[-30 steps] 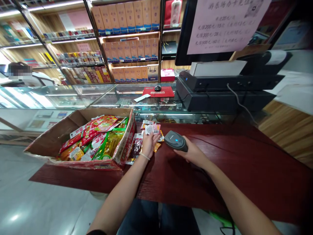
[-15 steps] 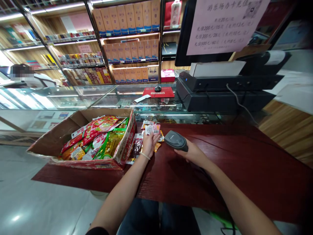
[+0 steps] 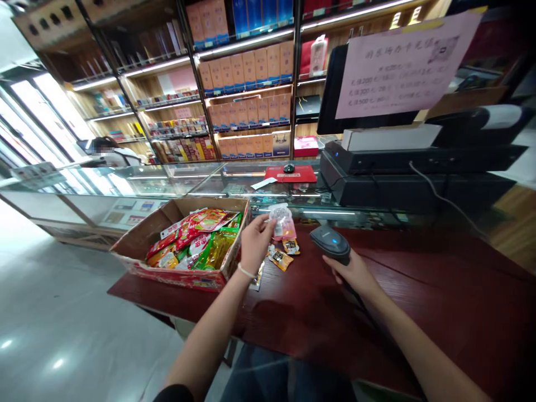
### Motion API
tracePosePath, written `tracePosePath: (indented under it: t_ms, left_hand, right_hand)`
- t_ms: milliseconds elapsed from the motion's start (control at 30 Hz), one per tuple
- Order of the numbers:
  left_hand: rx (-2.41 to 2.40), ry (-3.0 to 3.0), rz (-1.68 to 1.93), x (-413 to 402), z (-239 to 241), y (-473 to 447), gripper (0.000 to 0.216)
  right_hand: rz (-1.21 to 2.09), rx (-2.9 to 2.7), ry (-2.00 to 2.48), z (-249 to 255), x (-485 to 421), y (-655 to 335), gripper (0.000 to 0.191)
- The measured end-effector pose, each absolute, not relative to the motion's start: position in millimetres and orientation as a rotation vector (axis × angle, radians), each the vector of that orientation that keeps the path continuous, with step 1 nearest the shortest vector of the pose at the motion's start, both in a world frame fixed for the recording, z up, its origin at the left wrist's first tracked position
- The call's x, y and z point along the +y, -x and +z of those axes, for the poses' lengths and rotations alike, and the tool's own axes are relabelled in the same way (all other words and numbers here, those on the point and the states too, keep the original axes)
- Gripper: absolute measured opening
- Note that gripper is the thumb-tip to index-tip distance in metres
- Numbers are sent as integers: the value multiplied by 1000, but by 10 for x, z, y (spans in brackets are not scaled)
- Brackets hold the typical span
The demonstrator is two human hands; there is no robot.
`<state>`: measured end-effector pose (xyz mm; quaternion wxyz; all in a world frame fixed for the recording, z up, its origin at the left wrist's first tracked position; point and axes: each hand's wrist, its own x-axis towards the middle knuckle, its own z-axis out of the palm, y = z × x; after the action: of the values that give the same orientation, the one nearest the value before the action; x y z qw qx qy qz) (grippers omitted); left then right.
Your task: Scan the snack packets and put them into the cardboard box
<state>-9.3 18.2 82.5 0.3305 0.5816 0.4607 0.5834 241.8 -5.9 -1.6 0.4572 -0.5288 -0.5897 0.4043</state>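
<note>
Between the fingers of my left hand [image 3: 256, 243] is a small clear-and-pink snack packet [image 3: 282, 220], held up above the table. My right hand [image 3: 352, 271] grips a dark barcode scanner [image 3: 330, 243] from below, its head pointing toward the packet and a small blue light lit on top. Two small orange packets [image 3: 280, 258] lie on the dark red table [image 3: 318, 312] under the left hand. Another packet [image 3: 258, 279] shows partly behind my left wrist. Left of that hand stands an open cardboard box [image 3: 176, 274] filled with red, green and gold snack bags [image 3: 207, 223].
Behind the table runs a glass counter [image 3: 188, 184] with a red mat [image 3: 307, 174] and a mouse [image 3: 288, 167]. Dark stacked machines [image 3: 377, 184] and a monitor with a pink sign [image 3: 402, 72] stand at right. A person [image 3: 115, 156] is far left, before shelves of boxes.
My left hand has turned and raised the packet, uncovering the orange packets. The scanner's blue light now shows. The view has shifted, with everything appearing further right.
</note>
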Motion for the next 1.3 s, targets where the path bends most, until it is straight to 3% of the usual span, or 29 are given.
tracePosePath:
  t_ms: [167,400,567,833,1000,1167,1300]
  left_hand:
    - [1676,-1772,1582,225,1258,1037,36]
    - [2150,-1904,1151,355,1137,2012,45]
    - [2009,-1954,1133,219,1095,1869,39]
    - [1663,-2253,1099,-21,1167,806,30]
    - [1527,-2325,922,119,658,371,32]
    - [1778,-2382,629,267,-95,339,34]
    - [1765,-2410,573,239,-399,264,41]
  right_hand:
    - [989,-1472,1307,-5,-78,-2370,42]
    - [998,-1522,1294,61,-37,-2247,42]
    - [990,-1565,1283,296,-4,-2124,44]
    - [1034,-1493,1267,411,127,-2043,41]
    - [1090,-1404,1258,218,131,-2123,39]
    - [1151,-1367,1244,113,86,-2157,38]
    - [1163,-1365,1266,127,70,-2143,38]
